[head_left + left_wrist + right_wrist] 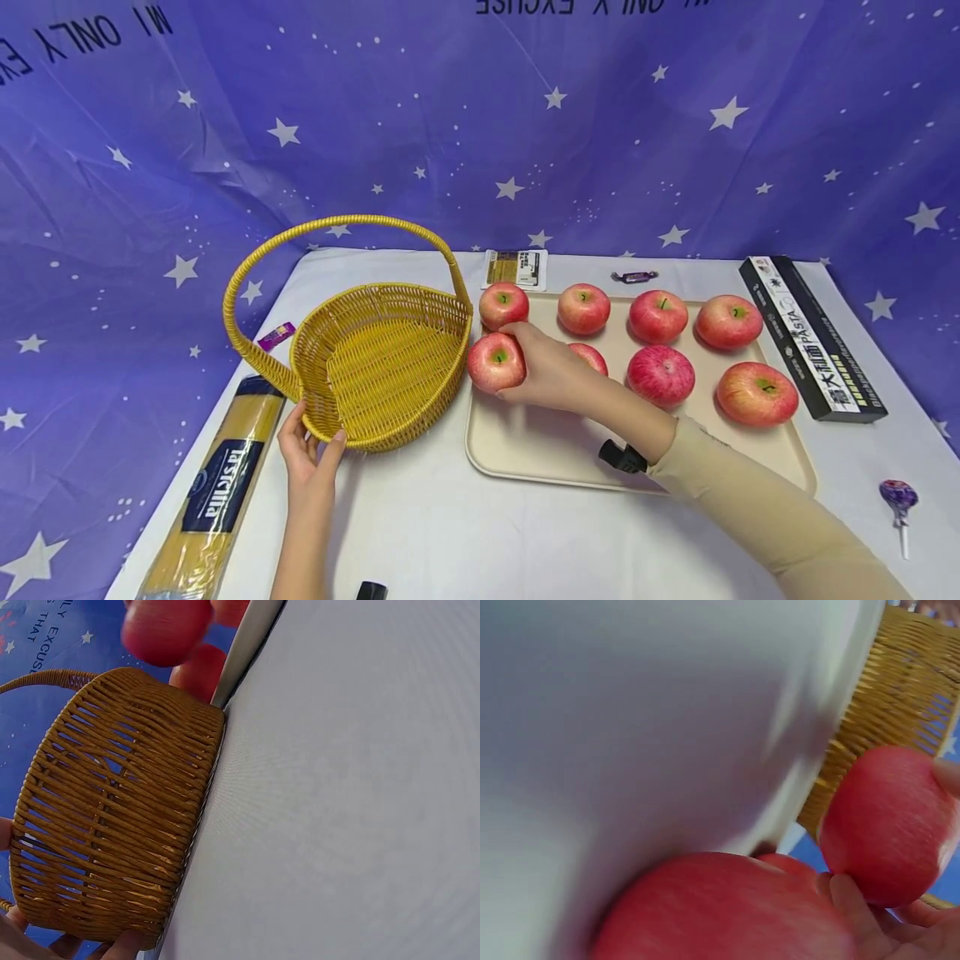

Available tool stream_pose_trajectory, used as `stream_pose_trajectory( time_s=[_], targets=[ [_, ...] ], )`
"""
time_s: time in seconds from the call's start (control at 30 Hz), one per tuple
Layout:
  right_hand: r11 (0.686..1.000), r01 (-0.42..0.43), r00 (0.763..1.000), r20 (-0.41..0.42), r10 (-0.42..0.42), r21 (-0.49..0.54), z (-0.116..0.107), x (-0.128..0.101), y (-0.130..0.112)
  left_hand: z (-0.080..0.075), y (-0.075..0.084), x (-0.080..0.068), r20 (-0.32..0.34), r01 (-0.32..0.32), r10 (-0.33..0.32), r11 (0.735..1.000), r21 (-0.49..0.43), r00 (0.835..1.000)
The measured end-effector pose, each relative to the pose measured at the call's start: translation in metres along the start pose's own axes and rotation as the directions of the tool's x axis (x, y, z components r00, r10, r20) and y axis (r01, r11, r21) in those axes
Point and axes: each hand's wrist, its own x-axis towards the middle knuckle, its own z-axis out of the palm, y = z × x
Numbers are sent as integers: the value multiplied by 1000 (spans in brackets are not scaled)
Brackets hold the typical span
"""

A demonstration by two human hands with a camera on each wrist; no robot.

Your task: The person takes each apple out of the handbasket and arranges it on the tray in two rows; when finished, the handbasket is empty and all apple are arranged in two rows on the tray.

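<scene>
My right hand grips a red apple over the left edge of a cream tray. In the right wrist view, fingers and thumb lie around that apple, with the basket's wall behind it. A yellow wicker basket with a tall hoop handle stands left of the tray, its inside bare. My left hand holds the basket's near left rim; the left wrist view shows its fingers against the woven wall. Several more apples lie in rows on the tray.
A pasta packet lies at the left and a black pasta box along the tray's right. Behind the tray are a small packet and a wrapped candy. A purple wrapper lies behind the basket's left side; a lollipop is front right.
</scene>
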Motion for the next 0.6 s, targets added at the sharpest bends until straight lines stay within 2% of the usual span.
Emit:
stream_pose_trajectory(
  time_s=[0.23,0.6],
  targets=[
    [995,-12,999,45,17,-100,14,8,16,2,0,0,8,15,-15,1000,5,1000],
    [991,-50,994,90,61,-122,15,12,11,2,1,1,13,18,-18,1000,1,1000]
  ],
)
